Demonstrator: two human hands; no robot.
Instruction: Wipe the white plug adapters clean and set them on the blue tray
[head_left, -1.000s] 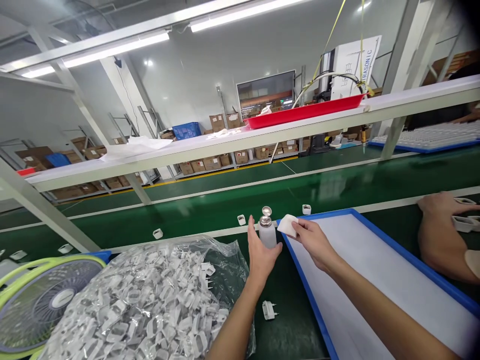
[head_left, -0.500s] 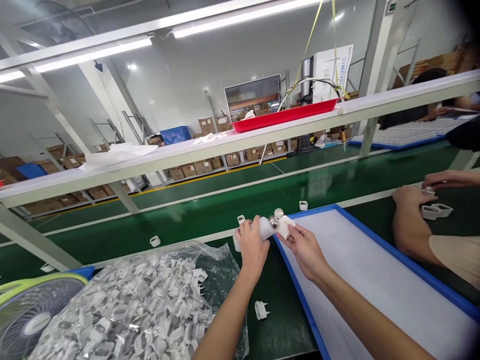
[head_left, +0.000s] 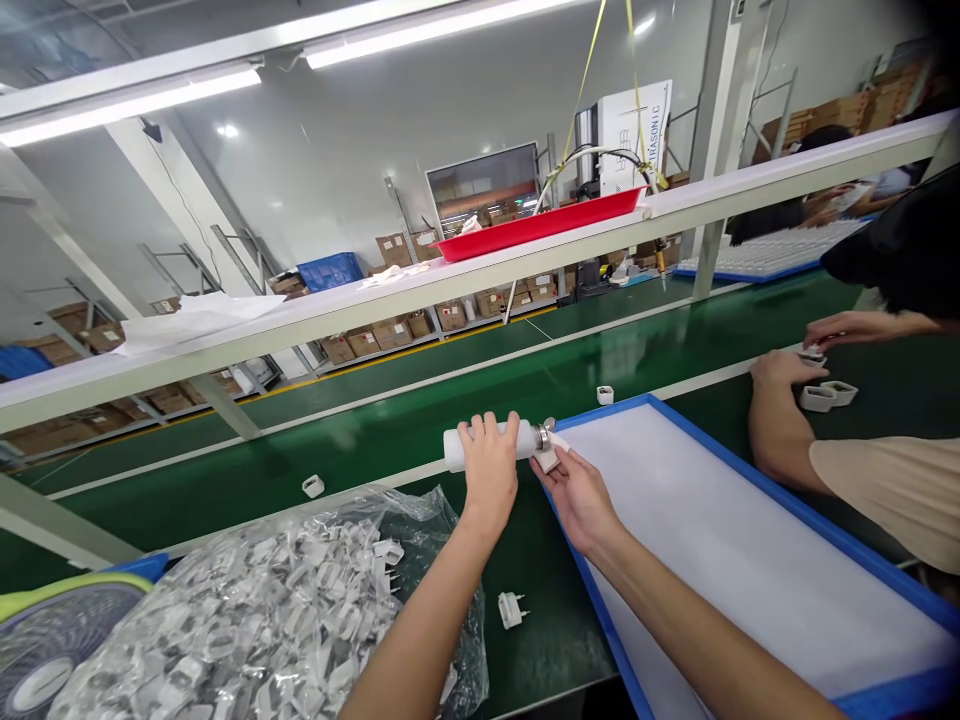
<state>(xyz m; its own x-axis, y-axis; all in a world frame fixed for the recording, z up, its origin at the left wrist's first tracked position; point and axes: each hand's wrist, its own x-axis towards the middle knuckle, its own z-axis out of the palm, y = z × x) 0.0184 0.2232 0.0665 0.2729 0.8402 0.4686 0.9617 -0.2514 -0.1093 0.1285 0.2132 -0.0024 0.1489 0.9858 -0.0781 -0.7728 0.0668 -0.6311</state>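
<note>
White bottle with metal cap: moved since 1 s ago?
Yes. The white plastic bottle with metal cap stood upright by the corner of the blue-rimmed tray; now the left hand holds it tipped sideways, cap toward the white pad in the right hand.

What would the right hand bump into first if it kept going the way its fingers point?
The bottle. The right hand points up and left, and the pad it holds seems to touch the bottle's metal cap. The left hand holds that bottle sideways.
</note>
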